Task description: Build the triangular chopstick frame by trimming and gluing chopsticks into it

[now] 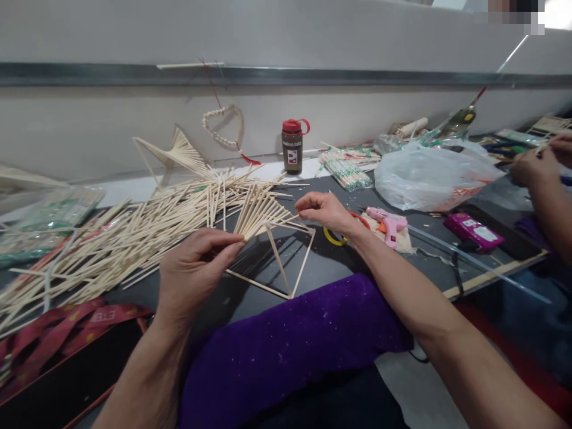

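A twisted frame of thin wooden sticks [263, 215] stands in front of me, its sticks fanned out over a triangular base. My left hand [196, 265] is closed, with thumb and forefinger pinching the near left corner of this frame. At the fan's right side, my right hand [328, 211] is closed in a pinch at the end of a wooden stick [288, 219]; its fingertips partly hide that end. Behind the frame lies a large loose pile of wooden sticks [165, 223]. A pink glue gun [388, 225] rests right of my right hand.
A brown bottle with red lid [292, 148] stands by the wall. Yellow-and-red-handled scissors [335, 236], a white plastic bag [433, 173] and a purple box [473, 231] lie rightward. Another person's hands [536, 170] work at far right. A red lanyard [84, 322] lies at left.
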### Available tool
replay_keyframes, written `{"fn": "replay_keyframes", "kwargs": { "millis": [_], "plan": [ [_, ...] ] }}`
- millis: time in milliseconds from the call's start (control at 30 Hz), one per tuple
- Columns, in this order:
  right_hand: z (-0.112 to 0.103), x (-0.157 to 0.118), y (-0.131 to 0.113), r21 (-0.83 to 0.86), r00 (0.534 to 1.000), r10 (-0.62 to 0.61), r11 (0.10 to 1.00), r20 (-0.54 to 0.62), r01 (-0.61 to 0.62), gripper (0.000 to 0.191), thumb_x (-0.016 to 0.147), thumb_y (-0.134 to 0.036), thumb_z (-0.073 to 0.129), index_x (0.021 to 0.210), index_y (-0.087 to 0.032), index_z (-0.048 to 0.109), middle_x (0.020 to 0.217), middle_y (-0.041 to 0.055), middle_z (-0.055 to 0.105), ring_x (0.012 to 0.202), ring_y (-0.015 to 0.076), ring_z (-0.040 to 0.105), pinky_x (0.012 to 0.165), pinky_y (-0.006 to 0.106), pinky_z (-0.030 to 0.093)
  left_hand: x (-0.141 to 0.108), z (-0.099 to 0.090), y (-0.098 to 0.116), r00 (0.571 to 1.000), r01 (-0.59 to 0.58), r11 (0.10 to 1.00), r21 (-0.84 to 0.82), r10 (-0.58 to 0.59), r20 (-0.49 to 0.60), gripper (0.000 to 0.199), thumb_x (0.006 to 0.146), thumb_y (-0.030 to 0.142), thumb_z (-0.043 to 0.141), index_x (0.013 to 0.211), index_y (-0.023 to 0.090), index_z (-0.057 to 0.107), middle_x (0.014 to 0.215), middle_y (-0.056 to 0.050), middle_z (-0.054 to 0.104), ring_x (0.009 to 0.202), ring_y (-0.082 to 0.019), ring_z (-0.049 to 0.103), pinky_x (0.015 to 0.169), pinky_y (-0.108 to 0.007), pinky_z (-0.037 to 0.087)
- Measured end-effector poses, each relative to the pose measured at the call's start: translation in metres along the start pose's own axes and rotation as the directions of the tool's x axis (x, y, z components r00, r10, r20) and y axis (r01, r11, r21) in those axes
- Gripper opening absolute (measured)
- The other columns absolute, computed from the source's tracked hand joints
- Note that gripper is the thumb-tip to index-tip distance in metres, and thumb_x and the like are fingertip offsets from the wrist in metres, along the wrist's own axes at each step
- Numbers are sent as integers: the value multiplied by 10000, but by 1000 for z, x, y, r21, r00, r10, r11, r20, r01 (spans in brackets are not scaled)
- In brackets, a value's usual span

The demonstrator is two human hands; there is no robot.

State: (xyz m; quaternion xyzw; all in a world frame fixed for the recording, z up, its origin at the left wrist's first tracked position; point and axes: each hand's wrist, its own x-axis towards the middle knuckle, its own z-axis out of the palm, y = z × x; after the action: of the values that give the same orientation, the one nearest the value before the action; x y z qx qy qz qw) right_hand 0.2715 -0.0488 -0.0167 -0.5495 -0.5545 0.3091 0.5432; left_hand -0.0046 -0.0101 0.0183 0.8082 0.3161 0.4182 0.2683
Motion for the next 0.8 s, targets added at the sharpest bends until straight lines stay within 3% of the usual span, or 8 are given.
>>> {"fn": "replay_keyframes", "kwargs": {
  "millis": [133,267,800],
  "plan": [
    [11,2,5,-35,991,-59,998,-116,55,192,653,-208,639,838,-164,660,806,12,685,736,129,609,713,273,465,0,0,2,999,-45,998,34,46,-3,83,780,262,668,842,269,722,805,0,663,732,-147,598,595,-271,438],
    [16,1,7,-60,985,-75,996,-156,66,183,675,-219,635,851,-172,656,793,13,687,735,135,618,714,277,468,0,0,2,996,-88,994,71,89,-3,93,789,249,659,855,273,721,816,0,659,744,-146,597,610,-274,438],
    [16,1,12,9,998,-58,998,-38,58,205,705,-219,638,898,-154,664,821,15,668,722,111,579,710,268,441,0,0,6,996,-93,989,111,94,-4,81,791,267,655,845,273,716,803,1,659,725,-148,599,616,-281,438]
  ]
}}
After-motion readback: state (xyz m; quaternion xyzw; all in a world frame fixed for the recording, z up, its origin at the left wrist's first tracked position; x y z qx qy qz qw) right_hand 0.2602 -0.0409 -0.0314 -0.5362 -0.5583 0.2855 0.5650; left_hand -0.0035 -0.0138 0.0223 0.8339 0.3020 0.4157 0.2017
